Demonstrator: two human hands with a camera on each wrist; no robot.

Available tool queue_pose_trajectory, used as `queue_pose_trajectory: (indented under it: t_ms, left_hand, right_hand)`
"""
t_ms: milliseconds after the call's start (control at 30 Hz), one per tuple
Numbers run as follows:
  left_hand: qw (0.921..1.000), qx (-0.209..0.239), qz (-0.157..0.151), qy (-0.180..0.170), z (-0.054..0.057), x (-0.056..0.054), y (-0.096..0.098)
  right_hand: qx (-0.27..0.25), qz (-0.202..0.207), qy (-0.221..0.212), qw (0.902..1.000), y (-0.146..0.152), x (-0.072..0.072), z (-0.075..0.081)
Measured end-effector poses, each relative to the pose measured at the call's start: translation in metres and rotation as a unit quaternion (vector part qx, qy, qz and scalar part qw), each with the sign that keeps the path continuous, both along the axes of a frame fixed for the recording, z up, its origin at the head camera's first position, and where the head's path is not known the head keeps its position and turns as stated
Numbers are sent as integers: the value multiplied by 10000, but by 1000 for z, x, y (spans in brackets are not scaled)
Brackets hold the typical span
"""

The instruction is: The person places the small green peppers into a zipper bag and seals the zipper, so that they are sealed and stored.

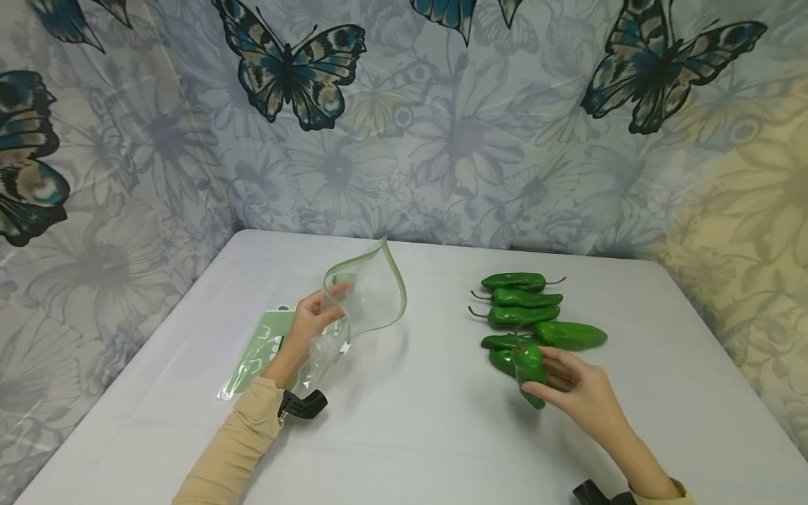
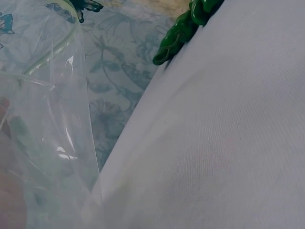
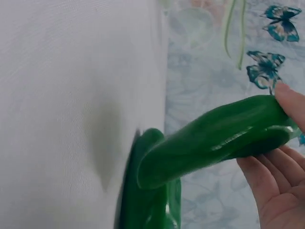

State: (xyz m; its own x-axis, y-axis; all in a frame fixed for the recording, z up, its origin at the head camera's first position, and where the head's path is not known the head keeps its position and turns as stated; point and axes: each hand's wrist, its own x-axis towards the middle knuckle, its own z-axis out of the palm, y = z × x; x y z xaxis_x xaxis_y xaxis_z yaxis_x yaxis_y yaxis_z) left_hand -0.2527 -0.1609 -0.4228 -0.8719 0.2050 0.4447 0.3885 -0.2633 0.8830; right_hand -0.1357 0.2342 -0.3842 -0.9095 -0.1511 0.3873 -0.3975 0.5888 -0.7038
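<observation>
My left hand (image 1: 309, 322) grips the side of a clear plastic zip bag (image 1: 377, 298), its green-edged mouth spread wide. In the left wrist view the bag (image 2: 71, 124) hangs in see-through folds in front of the fingers. At the right, my right hand (image 1: 590, 393) pinches a glossy green pepper (image 1: 529, 363) by its stem end, between thumb and fingers. The right wrist view has this held pepper (image 3: 214, 138) slanting down, its tip overlapping other peppers (image 3: 143, 205). Beyond the hand, several more green peppers (image 1: 524, 317) lie in a rough column on the table.
A flat green and clear package (image 1: 261, 351) with white markings lies under and beside my left forearm. The table (image 1: 435, 435) has a white cloth. Butterfly-printed fabric (image 1: 442, 175) hangs behind its back edge and along the sides. Dark camera mounts (image 1: 304, 405) sit on my wrists.
</observation>
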Motion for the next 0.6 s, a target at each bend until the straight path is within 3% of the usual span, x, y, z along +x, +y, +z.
queue_pose_trajectory:
  t_ms: [267,433,500,600]
  left_hand:
    - [9999,61,72,115,0,-1,0]
    - [9997,122,105,158,4,-2,-1]
    - [9999,44,145,31,5,0,-2]
    - [9996,-57,208,-154,4,2,-2]
  right_hand:
    - [-831,82,231,9962,-2,-8,-3]
    - [-1056,-38,79,9944,-5,-9,-1]
    - [-1175,-135,-12,9930,-1,-13,-8]
    - [-1347,-185,-150,9906,17,-28,-38]
